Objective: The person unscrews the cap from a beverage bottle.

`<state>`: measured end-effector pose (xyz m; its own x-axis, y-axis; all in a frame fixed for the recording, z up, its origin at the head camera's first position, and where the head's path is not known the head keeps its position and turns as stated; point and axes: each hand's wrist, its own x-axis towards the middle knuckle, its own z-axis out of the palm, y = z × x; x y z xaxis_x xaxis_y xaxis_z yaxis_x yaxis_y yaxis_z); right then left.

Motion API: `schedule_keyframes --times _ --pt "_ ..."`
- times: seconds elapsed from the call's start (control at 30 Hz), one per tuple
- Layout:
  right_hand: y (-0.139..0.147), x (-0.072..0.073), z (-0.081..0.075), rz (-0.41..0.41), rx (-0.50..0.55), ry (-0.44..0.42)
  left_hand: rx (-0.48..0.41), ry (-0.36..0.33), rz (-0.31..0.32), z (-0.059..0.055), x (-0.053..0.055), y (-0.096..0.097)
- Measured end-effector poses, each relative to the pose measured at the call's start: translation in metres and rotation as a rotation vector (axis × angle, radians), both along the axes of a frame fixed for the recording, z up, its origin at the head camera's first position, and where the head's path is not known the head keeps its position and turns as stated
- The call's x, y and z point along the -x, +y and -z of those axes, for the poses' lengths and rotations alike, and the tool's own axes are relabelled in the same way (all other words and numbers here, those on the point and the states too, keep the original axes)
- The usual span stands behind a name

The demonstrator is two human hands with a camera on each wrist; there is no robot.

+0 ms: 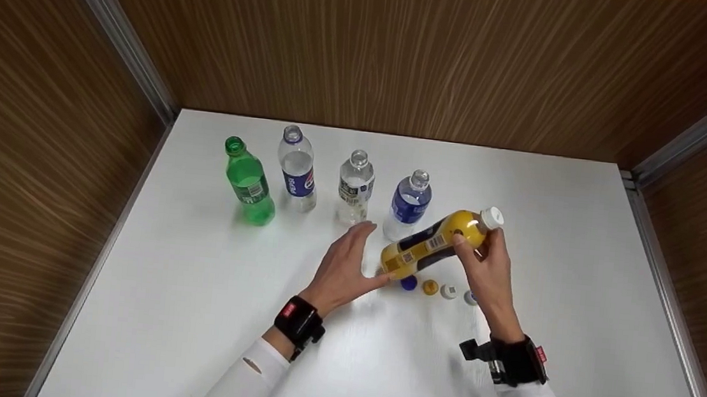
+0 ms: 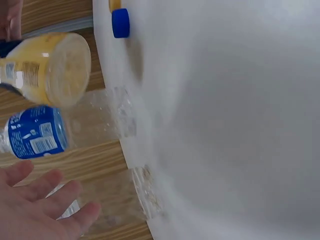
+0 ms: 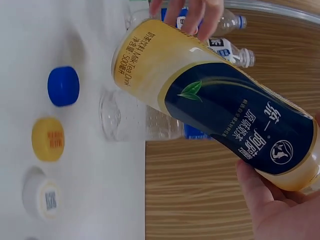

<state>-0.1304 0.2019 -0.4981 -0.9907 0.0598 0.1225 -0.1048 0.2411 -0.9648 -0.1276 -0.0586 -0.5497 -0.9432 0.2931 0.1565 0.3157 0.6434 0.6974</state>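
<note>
A yellow milk tea bottle (image 1: 432,247) with a dark blue label and a white cap (image 1: 492,218) is held tilted above the table, its cap end up to the right. My right hand (image 1: 492,281) grips it near the shoulder, thumb on the near side. Beside the bottle's base is my left hand (image 1: 344,273), fingers spread and thumb stretched towards it; whether the thumb touches is unclear. The left wrist view shows those fingers (image 2: 62,200) extended around nothing. Below the bottle lie a blue cap (image 1: 409,283), a yellow cap (image 1: 430,287), a white cap (image 1: 449,291) and another cap (image 1: 471,298), partly hidden by the right hand.
Uncapped bottles stand in a row behind: a green bottle (image 1: 251,186), a Pepsi bottle (image 1: 298,171), a clear bottle (image 1: 355,189) and a blue-labelled bottle (image 1: 409,203). The white table (image 1: 145,308) meets wood-grain panels (image 1: 404,56) at the back and sides.
</note>
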Motion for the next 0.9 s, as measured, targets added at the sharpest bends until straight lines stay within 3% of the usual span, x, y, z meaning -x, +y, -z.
schedule_keyframes --times 0.4,0.9 --pt "-0.025 -0.001 0.002 -0.059 0.061 0.015 -0.017 0.042 0.034 -0.008 0.004 0.026" --pt "-0.042 -0.003 0.002 -0.09 0.096 0.022 -0.045 0.072 0.018 -0.009 0.006 0.032"
